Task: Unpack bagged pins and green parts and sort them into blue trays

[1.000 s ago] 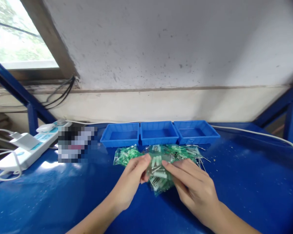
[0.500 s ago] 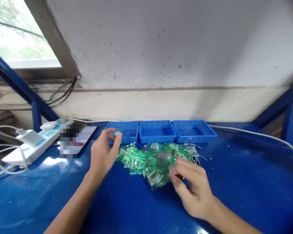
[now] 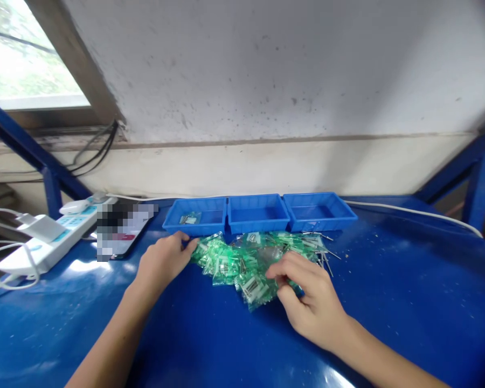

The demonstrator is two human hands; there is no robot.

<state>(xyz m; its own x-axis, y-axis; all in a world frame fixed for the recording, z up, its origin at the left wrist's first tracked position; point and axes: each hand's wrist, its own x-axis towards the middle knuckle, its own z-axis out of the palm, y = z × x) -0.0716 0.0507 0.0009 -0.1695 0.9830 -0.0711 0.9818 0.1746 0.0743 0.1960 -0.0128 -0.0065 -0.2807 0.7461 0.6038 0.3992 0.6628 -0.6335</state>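
Note:
A heap of small clear plastic packets (image 3: 224, 264), green-tinted and with metal pins inside, lies on the blue table. My left hand (image 3: 164, 261) is at the heap's left edge, thumb and forefinger apart, nothing visible in it. Over the heap's right front is my right hand (image 3: 313, 296), its fingers curved and the thumb apart from the forefinger. One packet (image 3: 191, 217) lies in the left blue tray (image 3: 173, 223). Loose metal pins (image 3: 325, 261) stick out at the right of the heap.
The middle blue tray (image 3: 258, 224) and right blue tray (image 3: 321, 221) stand beside the left one along the wall. At the left are a white power strip (image 3: 44, 250) with cables and a phone (image 3: 131, 231). A white cable (image 3: 420, 213) runs along the back right.
My left hand has let go of a packet, which now lies in the left tray, and has come down to the heap. My right hand has shifted slightly left over the heap.

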